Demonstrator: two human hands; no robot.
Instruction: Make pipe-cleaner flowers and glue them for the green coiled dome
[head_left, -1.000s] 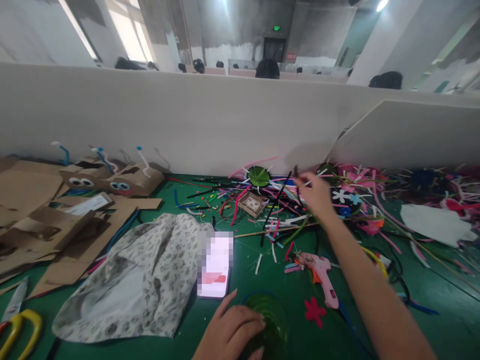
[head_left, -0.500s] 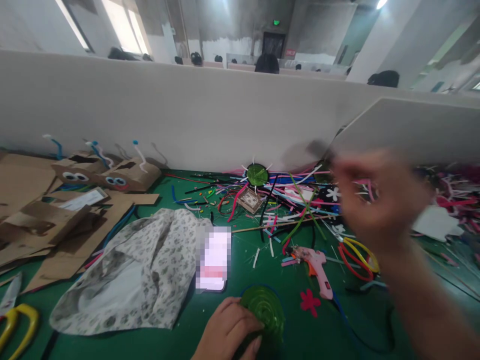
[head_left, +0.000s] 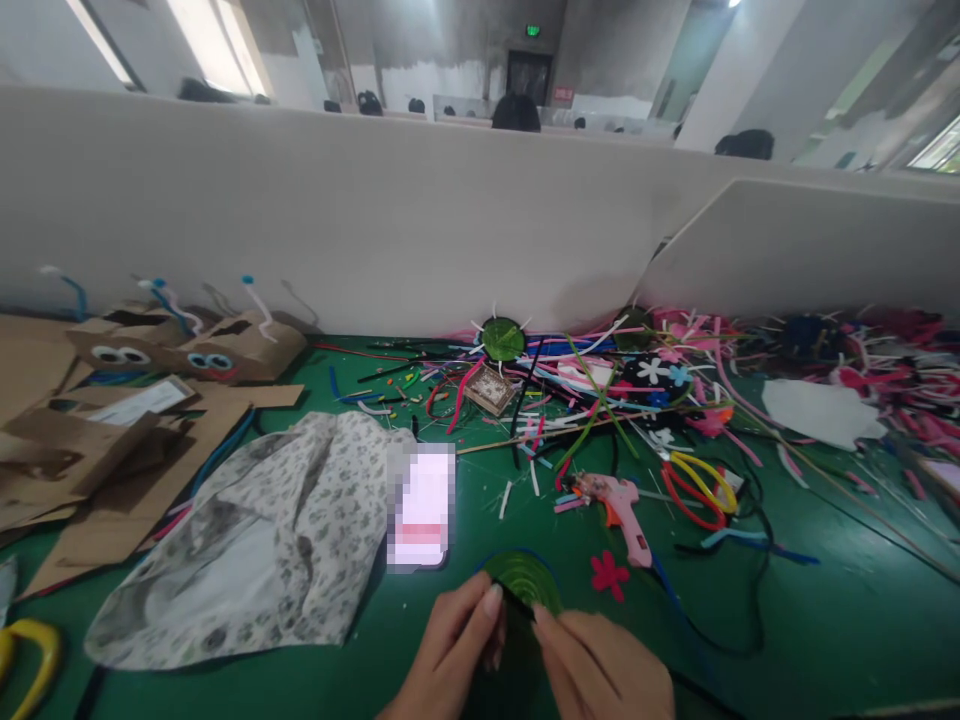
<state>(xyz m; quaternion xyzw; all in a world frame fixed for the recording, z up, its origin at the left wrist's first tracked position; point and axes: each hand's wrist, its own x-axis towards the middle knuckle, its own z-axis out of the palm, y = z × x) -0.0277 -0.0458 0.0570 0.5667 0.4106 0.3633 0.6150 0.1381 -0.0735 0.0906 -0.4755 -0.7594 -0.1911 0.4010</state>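
A green spiral disc [head_left: 525, 580] lies on the green table [head_left: 825, 600] at the near edge. My left hand [head_left: 457, 650] grips its left rim with thumb and fingers. My right hand [head_left: 600, 665] is close beside it, fingertips pinched on a thin black pipe cleaner [head_left: 514, 598] that lies across the disc's near side. The two hands almost touch over the disc, and its lower part is hidden under them.
A phone [head_left: 421, 505] and a floral cloth [head_left: 247, 540] lie to the left. A pink glue gun [head_left: 619, 500] and a red felt flower [head_left: 607, 573] sit to the right. Behind are a pipe-cleaner pile [head_left: 600, 390], cardboard figures [head_left: 187, 350] and a white partition [head_left: 375, 220]. Yellow scissors [head_left: 30, 650] lie far left.
My right hand has drawn back from the pipe-cleaner pile with a black strand and come down to the green disc beside my left hand. The left hand stayed on the disc.
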